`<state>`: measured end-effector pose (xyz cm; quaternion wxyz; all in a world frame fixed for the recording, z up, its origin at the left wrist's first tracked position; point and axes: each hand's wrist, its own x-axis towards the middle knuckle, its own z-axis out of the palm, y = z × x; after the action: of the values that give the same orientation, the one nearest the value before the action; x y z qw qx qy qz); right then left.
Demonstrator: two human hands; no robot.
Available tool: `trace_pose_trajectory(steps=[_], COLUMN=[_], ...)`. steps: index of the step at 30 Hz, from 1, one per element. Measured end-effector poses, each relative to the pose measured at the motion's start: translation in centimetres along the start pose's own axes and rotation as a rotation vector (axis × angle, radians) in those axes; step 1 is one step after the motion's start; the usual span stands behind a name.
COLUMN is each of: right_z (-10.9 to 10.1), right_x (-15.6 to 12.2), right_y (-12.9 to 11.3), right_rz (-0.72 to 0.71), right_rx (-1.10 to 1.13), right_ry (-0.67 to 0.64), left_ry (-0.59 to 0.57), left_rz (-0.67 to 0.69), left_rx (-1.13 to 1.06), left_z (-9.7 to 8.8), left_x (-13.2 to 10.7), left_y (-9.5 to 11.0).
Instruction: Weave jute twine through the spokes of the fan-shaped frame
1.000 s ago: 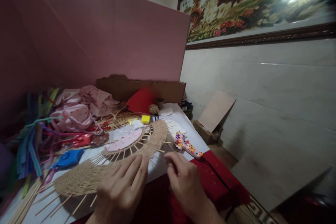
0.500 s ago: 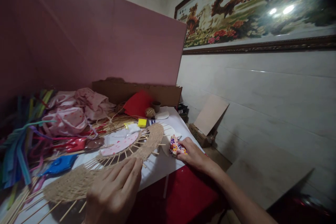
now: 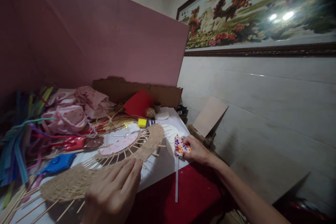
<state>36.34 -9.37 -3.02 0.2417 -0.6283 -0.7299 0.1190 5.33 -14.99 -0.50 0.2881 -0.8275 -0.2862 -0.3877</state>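
Observation:
My left hand (image 3: pixel 114 190) is closed on the edge of a curved woven twine piece (image 3: pixel 148 147), its fingertips together near the middle of the weave. Thin wooden sticks poke out along both sides of this piece. A pink dotted fabric oval (image 3: pixel 120 144) lies inside its curve. In my right hand (image 3: pixel 197 151) is a small flower-patterned glue gun (image 3: pixel 180 146), gripped by its side. A long translucent glue stick (image 3: pixel 176 182) trails from it toward me, over the red surface. The tool is apart from the weave, to its right.
Pink fabric (image 3: pixel 70 110) and colourful fuzzy strips (image 3: pixel 17 150) pile up at the left. A blue packet (image 3: pixel 58 163), a yellow block (image 3: pixel 142 123), a twine ball (image 3: pixel 150 112) and a red sheet (image 3: pixel 138 103) lie beyond the weave. A cardboard panel (image 3: pixel 210 115) leans on the right wall.
My right hand has shifted slightly right with the glue gun and turned it, so its glue stick shows more fully. My left hand stays on the weave.

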Motion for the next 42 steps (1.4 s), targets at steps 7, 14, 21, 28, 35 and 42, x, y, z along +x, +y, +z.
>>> trace_pose_trajectory(steps=[7,14,21,28,35,42], right_z=[-0.6,-1.0,-2.3,-2.5,-2.1,-2.1], right_x=[0.9,1.9,1.8,2.4,1.8,1.1], right_y=[0.8,1.3,0.1,0.5,0.5,0.4], right_rz=[-0.050,-0.043,0.037,-0.017,-0.026,-0.137], right_rx=[0.047,0.007,0.039,0.131,-0.074,-0.237], right_ry=[-0.089,-0.224,-0.317,-0.311,-0.115,-0.153], left_ry=[0.003,-0.003,-0.035,0.001,-0.004,-0.017], left_rz=[0.003,-0.003,0.023,0.001,0.008,0.022], left_rx=[-0.004,0.002,0.016,0.003,-0.009,0.007], left_z=[0.2,0.1,0.1,0.1,0.2,-0.1], left_x=[-0.5,-0.3,-0.4,-0.3,-0.2,0.0], left_y=[-0.1,0.0,-0.2,0.0,0.1,0.2])
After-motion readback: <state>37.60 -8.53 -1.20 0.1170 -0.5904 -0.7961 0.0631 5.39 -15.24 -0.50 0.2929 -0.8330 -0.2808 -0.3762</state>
